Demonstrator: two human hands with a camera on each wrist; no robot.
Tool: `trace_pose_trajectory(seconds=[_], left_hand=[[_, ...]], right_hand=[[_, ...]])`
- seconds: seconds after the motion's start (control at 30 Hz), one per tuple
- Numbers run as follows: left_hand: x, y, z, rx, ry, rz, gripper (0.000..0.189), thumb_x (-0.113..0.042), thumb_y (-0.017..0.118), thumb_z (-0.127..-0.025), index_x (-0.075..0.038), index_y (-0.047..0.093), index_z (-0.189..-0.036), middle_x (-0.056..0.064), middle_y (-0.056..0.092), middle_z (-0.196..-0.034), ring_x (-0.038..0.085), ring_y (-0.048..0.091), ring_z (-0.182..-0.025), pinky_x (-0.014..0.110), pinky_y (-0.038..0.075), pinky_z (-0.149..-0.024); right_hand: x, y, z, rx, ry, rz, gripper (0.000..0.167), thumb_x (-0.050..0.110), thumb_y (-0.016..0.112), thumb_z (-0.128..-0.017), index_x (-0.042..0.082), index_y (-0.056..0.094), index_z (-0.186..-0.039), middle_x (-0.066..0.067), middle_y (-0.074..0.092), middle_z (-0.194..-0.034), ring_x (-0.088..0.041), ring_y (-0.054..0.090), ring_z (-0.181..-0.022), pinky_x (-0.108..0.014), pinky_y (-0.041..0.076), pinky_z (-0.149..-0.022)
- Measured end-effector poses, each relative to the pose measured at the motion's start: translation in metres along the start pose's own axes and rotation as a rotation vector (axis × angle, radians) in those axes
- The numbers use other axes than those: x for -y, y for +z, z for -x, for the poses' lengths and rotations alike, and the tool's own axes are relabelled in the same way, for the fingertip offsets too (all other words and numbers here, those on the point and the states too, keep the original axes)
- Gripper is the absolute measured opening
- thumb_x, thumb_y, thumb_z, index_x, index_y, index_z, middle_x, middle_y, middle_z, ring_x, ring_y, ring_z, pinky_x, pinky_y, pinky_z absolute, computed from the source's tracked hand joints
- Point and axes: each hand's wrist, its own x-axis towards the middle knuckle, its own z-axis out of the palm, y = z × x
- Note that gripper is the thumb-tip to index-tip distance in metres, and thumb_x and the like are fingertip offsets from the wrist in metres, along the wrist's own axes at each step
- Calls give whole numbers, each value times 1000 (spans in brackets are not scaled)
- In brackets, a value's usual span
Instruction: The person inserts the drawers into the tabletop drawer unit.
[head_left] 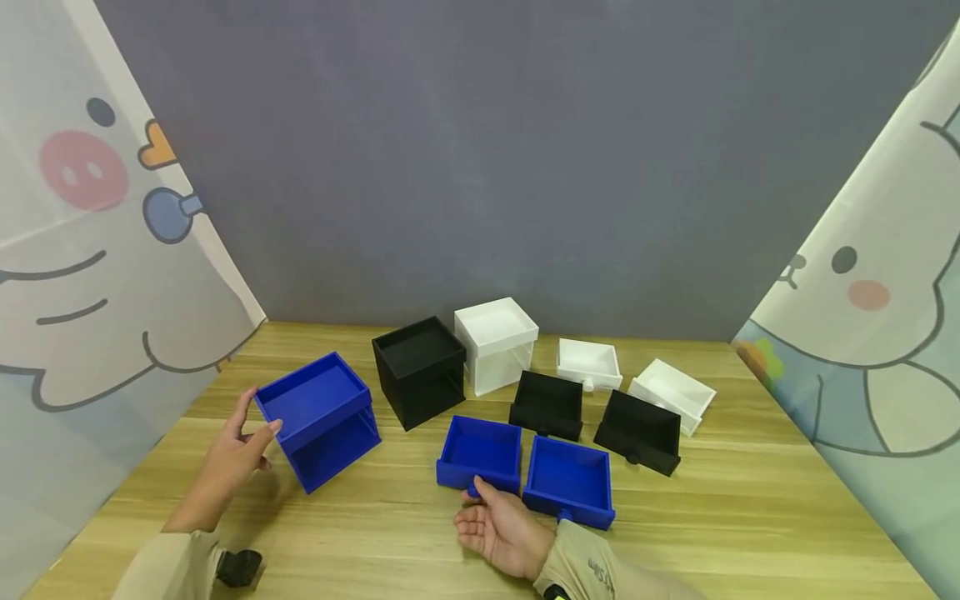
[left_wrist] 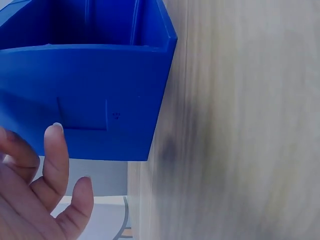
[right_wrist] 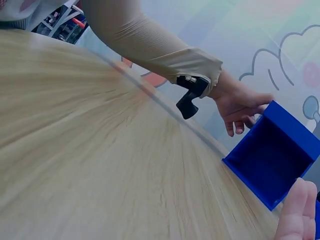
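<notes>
On the left of the head view stands a blue box [head_left: 318,400] with an open front and a shallow tray top. My left hand [head_left: 234,454] grips its upper left side, thumb at the top edge. In the left wrist view, fingers [left_wrist: 56,155] of that hand show beside the box's side wall. My right hand [head_left: 506,529] pinches the round knob of a blue drawer [head_left: 482,446] between thumb and fingers. That drawer sits on the table, hollow side up. Close on its right is a second blue drawer [head_left: 570,475], with its knob toward me.
Behind stand a black box [head_left: 420,354] and a white box [head_left: 497,329]. To the right lie two black drawers [head_left: 547,400] and two white drawers [head_left: 588,360]. A grey backdrop [head_left: 480,167] and printed cloth sides [head_left: 862,292] border the wooden table [head_left: 360,542].
</notes>
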Motion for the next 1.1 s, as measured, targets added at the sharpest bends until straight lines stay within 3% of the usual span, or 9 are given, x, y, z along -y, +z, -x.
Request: trace_pose_trajectory(seconds=[0.17,0.27,0.4,0.57,0.7,0.73,0.87,1.0,1.1], left_hand=[[-1,1,2,-9,-6,22,76,-30,46,-102,-11,-6,-154,41,44,-125,19,57,-56,30,48,-60],[-1,1,3,-9,-14,35,76,-28,46,-102,-12,-7,-154,30,57,-93,18,56,-54,29,49,-60],[-3,0,2,0,-29,41,77,-30,47,-101,-14,-7,-154,1,44,-64,17,55,-53,29,48,-60],[-4,0,1,5,-30,60,77,-28,46,-101,-14,-8,-154,4,50,-67,15,54,-52,28,48,-59],[-3,2,1,-15,-5,62,76,-25,47,-101,-10,-5,-154,20,60,-88,14,53,-50,28,48,-56],[-3,2,1,-18,-3,61,76,-25,47,-101,-10,-5,-154,21,58,-85,14,53,-50,28,48,-56],[-2,2,1,-32,13,48,75,-25,46,-101,-9,-4,-154,33,57,-97,14,52,-49,28,48,-55],[-2,2,1,-24,12,67,75,-25,46,-101,-10,-5,-154,40,46,-120,13,51,-49,27,48,-55],[-2,2,2,-7,-5,72,76,-26,46,-101,-12,-7,-154,30,56,-93,12,51,-49,26,48,-56]], right_hand=[[1,-3,0,2,-21,32,28,23,31,-107,10,51,-92,4,63,-68,-3,61,-60,-18,50,-62],[3,-5,1,4,-43,87,28,20,32,-106,10,53,-91,4,61,-69,-3,58,-60,-18,50,-63],[8,-6,2,-10,-65,166,27,20,37,-105,8,57,-91,3,55,-73,-3,53,-64,-17,48,-63],[13,-4,4,10,-38,218,29,19,39,-105,8,59,-87,2,53,-76,-4,50,-67,-18,46,-65],[16,-1,4,44,-21,256,28,17,40,-104,10,59,-84,1,53,-78,-7,48,-70,-19,44,-67],[16,0,4,52,-19,266,28,17,40,-103,10,59,-84,0,53,-78,-8,48,-70,-20,44,-67],[17,8,2,80,-7,314,26,17,41,-103,8,59,-86,-1,52,-78,-8,49,-71,-21,43,-66],[16,15,1,106,6,365,26,17,42,-103,7,59,-87,0,53,-75,-7,49,-67,-19,44,-63],[14,18,-1,134,15,391,26,16,42,-103,8,59,-85,2,54,-72,-5,49,-63,-18,44,-61]])
